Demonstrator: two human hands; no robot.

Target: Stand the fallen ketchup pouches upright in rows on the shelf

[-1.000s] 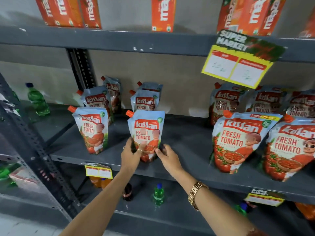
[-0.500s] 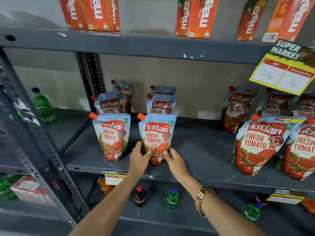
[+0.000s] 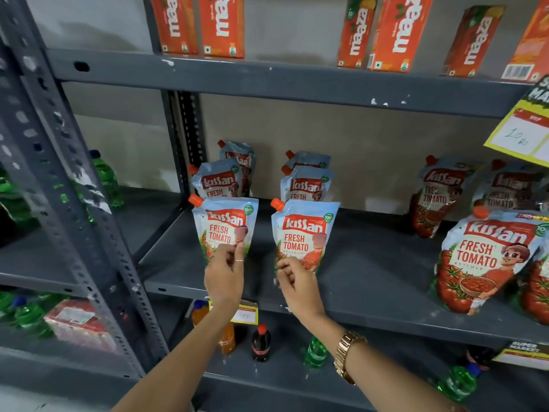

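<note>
While the left hand (image 3: pixel 225 278) pinches the lower front of the left front ketchup pouch (image 3: pixel 223 228), the right hand (image 3: pixel 298 283) pinches the bottom of the right front ketchup pouch (image 3: pixel 303 233). Both stand upright near the grey shelf (image 3: pixel 371 281) front edge, two more pouches behind each. Larger pouches (image 3: pixel 481 260) lean at right.

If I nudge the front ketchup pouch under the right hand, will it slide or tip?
The front right pouch looks soft-sided and top-heavy for its narrow base, so a high push would probably tip it. Its glossy film may slide on the shelf. The right hand at its lower edge seems safer.
</note>
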